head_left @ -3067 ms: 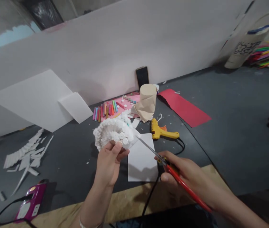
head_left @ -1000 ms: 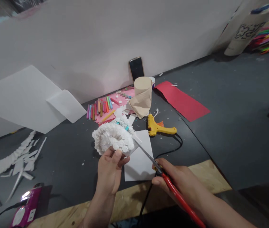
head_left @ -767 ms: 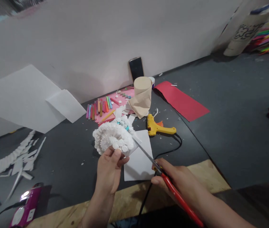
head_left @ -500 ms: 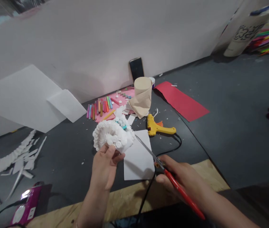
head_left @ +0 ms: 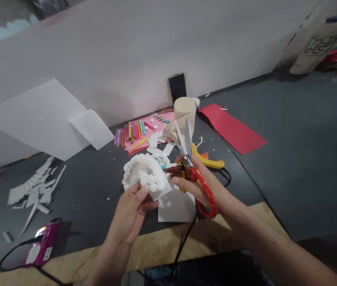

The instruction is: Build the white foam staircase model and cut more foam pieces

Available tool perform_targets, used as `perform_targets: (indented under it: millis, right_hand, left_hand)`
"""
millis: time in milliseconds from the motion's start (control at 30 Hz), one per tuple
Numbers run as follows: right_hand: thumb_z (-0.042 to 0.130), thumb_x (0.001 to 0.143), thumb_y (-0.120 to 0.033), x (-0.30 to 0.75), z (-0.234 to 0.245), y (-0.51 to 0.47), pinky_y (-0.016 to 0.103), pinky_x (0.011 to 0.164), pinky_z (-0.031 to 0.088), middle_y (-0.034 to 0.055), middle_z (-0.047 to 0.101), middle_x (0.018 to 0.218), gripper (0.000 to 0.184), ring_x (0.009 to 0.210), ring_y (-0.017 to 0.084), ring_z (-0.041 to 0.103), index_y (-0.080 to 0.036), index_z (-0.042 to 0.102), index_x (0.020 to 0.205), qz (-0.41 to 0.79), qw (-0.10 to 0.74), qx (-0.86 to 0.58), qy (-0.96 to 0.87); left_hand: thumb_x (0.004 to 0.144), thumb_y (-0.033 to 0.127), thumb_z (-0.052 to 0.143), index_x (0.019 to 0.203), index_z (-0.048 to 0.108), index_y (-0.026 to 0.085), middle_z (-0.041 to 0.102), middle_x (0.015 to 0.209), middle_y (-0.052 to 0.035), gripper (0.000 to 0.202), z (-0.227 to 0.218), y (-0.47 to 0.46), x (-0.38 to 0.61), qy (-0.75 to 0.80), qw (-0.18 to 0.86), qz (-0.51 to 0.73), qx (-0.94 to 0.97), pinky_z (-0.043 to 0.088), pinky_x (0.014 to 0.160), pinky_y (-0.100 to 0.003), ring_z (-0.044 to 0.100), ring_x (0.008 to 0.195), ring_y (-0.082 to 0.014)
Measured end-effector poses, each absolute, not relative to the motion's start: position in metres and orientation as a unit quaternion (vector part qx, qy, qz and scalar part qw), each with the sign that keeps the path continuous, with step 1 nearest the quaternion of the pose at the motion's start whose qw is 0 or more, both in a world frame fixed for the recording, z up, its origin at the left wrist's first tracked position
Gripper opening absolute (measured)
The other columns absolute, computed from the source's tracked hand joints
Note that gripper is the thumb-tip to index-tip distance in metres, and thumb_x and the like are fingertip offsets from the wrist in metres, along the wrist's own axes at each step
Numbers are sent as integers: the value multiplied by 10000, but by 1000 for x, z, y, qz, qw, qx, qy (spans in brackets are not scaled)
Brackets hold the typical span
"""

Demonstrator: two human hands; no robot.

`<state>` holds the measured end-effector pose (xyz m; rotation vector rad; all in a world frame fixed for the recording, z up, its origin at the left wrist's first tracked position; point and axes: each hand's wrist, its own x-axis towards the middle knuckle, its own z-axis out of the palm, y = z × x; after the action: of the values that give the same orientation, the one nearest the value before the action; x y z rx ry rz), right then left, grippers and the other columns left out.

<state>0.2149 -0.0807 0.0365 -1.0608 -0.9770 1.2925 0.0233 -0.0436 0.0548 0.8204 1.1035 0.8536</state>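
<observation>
My left hand point(head_left: 132, 212) grips the lower edge of a white craft piece point(head_left: 138, 169), thumb in front. It is bowl-like, covered in small white curls, with a bit of teal at its upper right. A plain white flap sticks out at its lower right. My right hand point(head_left: 196, 180) has red-handled scissors point(head_left: 203, 190) hooked on it, blades upward and parted. Its fingertips reach the right side of the craft piece; whether they touch it I cannot tell. Behind that hand lies a yellow glue gun point(head_left: 212, 162), partly hidden. A white sheet point(head_left: 174, 208) lies below.
Behind are colored sticks point(head_left: 131, 133) on pink paper, a beige cup-like form point(head_left: 185, 107) and a leaning phone point(head_left: 178, 85). Red paper point(head_left: 233, 129) lies right. Paper strips point(head_left: 35, 186) and a lit magenta device point(head_left: 43, 244) are left; a black cord point(head_left: 183, 242) crosses the front edge.
My right hand has moved up and left to the craft piece. The scissors have swung from pointing at the piece to blades upward. My left hand keeps its hold; the view has shifted slightly.
</observation>
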Motion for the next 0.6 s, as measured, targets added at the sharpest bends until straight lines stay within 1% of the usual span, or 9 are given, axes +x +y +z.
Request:
perform_targets:
  millis: [133,267,333,433,533,600]
  right_hand:
    - [643,832,-258,203,43,-79,316,790,535,13,634,954,280,864,147,636,-245,450,1033,559,557,-432,-436]
    - [664,814,-260,198,43,-79,288,679,500,-10,582,841,284,746,133,583,-241,462,1012,542,571,-433,-439]
    - [660,804,-265,195,43,-77,290,654,481,-19,565,814,284,711,133,566,-246,465,1010,534,578,-426,-446]
    - [676,765,-268,195,40,-73,296,641,471,-33,556,781,300,679,138,559,-260,477,989,501,590,-444,-450]
    - [699,749,-327,209,30,-70,307,631,481,-23,579,758,306,681,163,585,-270,516,988,454,589,-507,-436]
    - [640,805,-430,228,20,-69,309,582,474,-8,588,727,273,655,183,595,-271,549,1007,432,574,-545,-432]
  left_hand:
    - [601,353,872,900,754,156,730,851,-73,378,59,-45,17,484,708,370,357,580,493,-194,654,651,-142]
    - [635,344,857,874,748,157,731,830,-51,323,61,-44,11,483,718,357,352,588,524,-182,650,646,-123]
    - [643,335,854,845,740,152,730,821,-42,295,61,-43,9,480,720,357,352,594,535,-182,651,646,-118]
    - [633,316,860,832,735,141,738,833,-50,293,62,-38,3,479,715,373,347,596,543,-178,672,672,-130]
    - [604,284,871,825,743,142,738,785,-43,292,68,-28,-10,502,683,410,336,593,539,-172,676,654,-129]
    - [592,260,873,825,747,145,734,759,-38,289,75,-16,-25,519,650,434,346,599,542,-185,670,636,-129]
